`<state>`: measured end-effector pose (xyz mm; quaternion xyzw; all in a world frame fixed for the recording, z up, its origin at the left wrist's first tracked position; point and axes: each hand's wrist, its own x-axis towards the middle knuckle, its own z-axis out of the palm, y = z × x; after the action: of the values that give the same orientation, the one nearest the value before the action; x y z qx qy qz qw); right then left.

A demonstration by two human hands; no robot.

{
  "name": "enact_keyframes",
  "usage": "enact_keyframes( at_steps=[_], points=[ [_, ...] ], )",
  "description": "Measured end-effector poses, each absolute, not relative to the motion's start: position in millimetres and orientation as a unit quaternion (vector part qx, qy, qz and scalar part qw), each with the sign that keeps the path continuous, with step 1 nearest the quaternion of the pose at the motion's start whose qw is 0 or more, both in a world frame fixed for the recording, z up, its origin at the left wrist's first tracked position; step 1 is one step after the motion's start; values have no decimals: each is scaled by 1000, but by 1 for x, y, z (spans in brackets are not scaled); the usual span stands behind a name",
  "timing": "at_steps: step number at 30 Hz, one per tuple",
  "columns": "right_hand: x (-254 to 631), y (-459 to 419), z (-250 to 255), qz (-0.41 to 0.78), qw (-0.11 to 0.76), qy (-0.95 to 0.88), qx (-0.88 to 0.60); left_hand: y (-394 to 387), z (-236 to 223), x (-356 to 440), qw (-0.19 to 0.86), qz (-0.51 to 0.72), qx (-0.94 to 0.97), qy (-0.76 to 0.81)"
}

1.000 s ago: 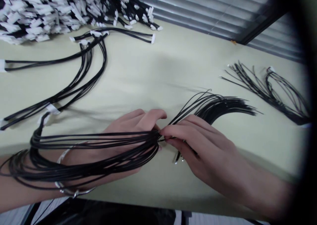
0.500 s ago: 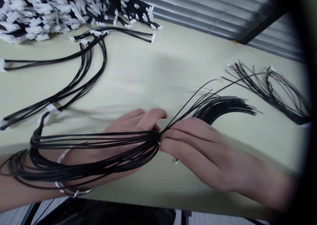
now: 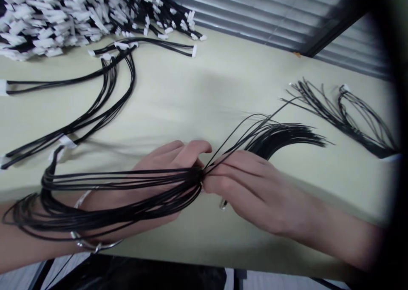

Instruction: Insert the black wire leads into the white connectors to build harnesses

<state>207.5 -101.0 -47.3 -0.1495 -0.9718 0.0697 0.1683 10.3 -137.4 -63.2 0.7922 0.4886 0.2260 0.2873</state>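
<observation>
A looped bundle of thin black wires (image 3: 105,217) lies across my left wrist and palm. My left hand (image 3: 170,156) has its fingers curled at the gathered end of these wires; part of its grip is hidden. Right beside it, my right hand (image 3: 255,188) pinches the wires where they meet, with its fingertips pressed together. Several loose wire ends stick out above my right hand. A small metallic tip (image 3: 223,204) shows below its fingers. At the bundle's left end a white connector (image 3: 56,153) is partly visible.
A large heap of black cables with white connectors (image 3: 47,22) fills the back left. Several cable harnesses (image 3: 105,103) lie in front of it. Behind my right hand is a fan of cut wires (image 3: 287,135). Another wire bundle (image 3: 350,124) lies at right, near the slatted blind (image 3: 255,13).
My right hand has shifted slightly left, and its fingertips are more bunched. The long loose wire ends above it have swung and now bend differently. My left hand stays nearly in place.
</observation>
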Motion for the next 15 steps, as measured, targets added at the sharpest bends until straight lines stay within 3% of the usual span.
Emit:
enact_keyframes(
  at_steps=[9,15],
  points=[
    [220,-101,-54,129,216,-939,-235,-132,-55,15,277,172,818,474],
    [231,-110,-42,19,281,-934,-222,-132,-56,6,448,194,737,467]
  ],
)
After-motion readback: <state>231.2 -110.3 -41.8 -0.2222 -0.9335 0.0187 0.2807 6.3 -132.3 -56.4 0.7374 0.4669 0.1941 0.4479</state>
